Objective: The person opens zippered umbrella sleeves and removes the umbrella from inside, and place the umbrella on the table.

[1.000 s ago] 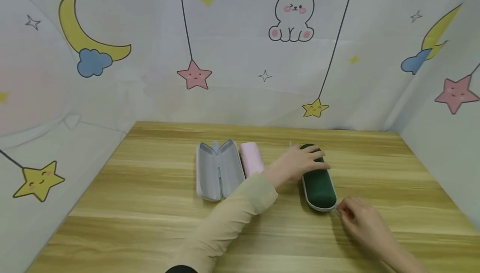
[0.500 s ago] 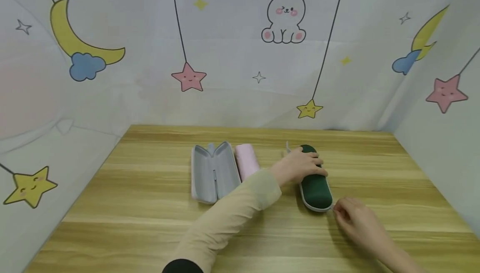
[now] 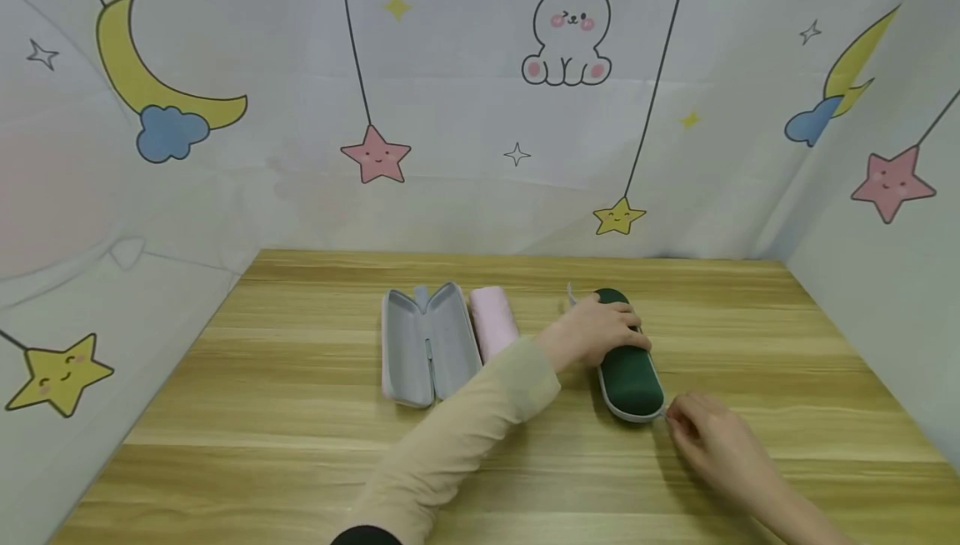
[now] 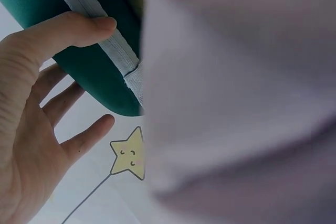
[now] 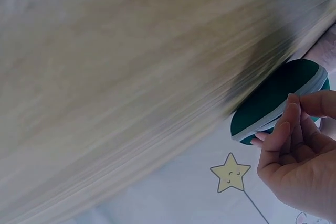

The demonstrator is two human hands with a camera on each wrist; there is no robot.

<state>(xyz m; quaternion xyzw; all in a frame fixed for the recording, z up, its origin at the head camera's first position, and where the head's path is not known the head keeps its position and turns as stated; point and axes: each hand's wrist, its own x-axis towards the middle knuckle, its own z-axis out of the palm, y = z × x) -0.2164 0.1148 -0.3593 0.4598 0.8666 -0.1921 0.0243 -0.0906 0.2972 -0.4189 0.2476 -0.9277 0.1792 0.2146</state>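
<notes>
A green zip-up case [image 3: 632,382] with a pale grey zipper band lies on the table, right of the middle. Across its far half, my left hand [image 3: 596,335] grips it from the left. In the left wrist view the thumb [image 4: 86,29] presses on the zipper band [image 4: 123,56], and the other fingers lie behind the case. My right hand [image 3: 716,437] is at the case's near right end, thumb and index finger pinching a small zipper pull [image 3: 662,413], mostly hidden by the fingertips. The right wrist view shows that pinch beside the band [image 5: 273,115].
An unfolded grey-lined case [image 3: 429,349] lies left of centre. Beside it is a pink roll-shaped item [image 3: 493,322], partly covered by the left sleeve [image 3: 457,445]. A patterned cloth wall [image 3: 450,112] rises behind the wooden table [image 3: 262,412]. Blurred pale pink [image 4: 241,87] blocks much of the left wrist view.
The head view has shifted slightly. My left hand's fingers have settled closer round the green case, which has moved slightly left. My right hand keeps its pinch at the near end.
</notes>
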